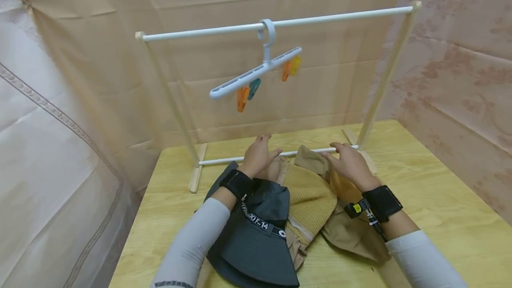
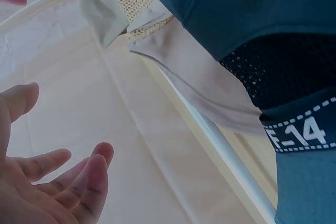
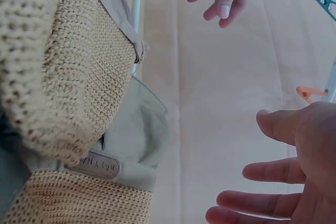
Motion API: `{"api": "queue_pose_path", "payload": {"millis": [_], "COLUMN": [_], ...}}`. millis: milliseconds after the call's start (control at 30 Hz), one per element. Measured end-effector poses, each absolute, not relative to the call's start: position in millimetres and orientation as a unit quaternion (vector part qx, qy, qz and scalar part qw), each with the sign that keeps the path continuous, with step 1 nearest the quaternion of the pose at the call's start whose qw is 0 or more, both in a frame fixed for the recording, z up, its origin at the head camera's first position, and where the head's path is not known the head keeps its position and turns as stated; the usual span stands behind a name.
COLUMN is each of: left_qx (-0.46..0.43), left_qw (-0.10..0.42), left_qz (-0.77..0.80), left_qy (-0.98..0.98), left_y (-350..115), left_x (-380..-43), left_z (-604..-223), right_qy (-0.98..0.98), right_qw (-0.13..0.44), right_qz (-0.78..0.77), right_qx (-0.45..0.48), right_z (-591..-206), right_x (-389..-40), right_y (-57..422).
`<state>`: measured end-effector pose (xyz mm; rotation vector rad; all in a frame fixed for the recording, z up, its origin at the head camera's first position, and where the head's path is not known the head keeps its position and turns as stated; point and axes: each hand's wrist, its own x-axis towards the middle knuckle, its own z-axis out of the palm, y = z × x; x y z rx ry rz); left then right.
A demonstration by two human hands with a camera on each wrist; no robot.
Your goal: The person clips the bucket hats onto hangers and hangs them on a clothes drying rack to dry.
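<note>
In the head view my left hand (image 1: 258, 157) is over the back of a pile of hats, its fingers loosely spread. A dark grey sun hat (image 1: 256, 252) with an "F-14" band lies beneath that wrist. Beside it is a straw-yellow woven hat (image 1: 310, 194), overlapping a khaki hat (image 1: 356, 237) on the right. My right hand (image 1: 350, 166) hovers above the khaki hat near the lower rod, fingers apart. Both wrist views show the left hand (image 2: 58, 187) and the right hand (image 3: 294, 171) holding nothing, apart from the hats.
A drying rack with a white top rod (image 1: 340, 17) stands at the table's back. From it hangs a pale blue hanger (image 1: 256, 74) with several clips, including orange (image 1: 242, 99) and teal (image 1: 254, 89) ones. A lower rod (image 1: 222, 161) runs behind the hats on the wooden table (image 1: 432, 181).
</note>
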<state>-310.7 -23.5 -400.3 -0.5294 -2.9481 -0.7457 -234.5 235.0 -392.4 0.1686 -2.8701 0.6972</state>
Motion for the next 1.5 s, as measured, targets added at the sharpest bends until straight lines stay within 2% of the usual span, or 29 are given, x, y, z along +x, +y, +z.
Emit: {"api": "queue_pose_path", "payload": {"millis": [433,900,1233,1500], "left_qx": [-0.189,-0.196,-0.196,-0.208], "left_qw": [0.024,0.03,0.014,0.018], "left_qz": [-0.233,-0.246,-0.247,-0.271], "left_qy": [-0.954,-0.949,-0.949,-0.94], "left_y": [0.8,17.9,32.7,39.0], "left_x": [-310.2,-305.0,-300.2,-295.5], "left_z": [-399.0,-396.8,-400.4,-401.5], "right_qy": [-0.966,-0.964,-0.967,-0.967], "right_qw": [0.063,0.067,0.071,0.054], "right_qz": [0.247,0.254,0.246,0.249], "right_qx": [0.035,0.024,0.01,-0.008], "right_z": [-390.2,-389.9,-396.7,-396.4], "right_x": [-220.4,-208.1,-200.8,-192.2], "right_y": [252.7,261.0,269.8,276.3]}}
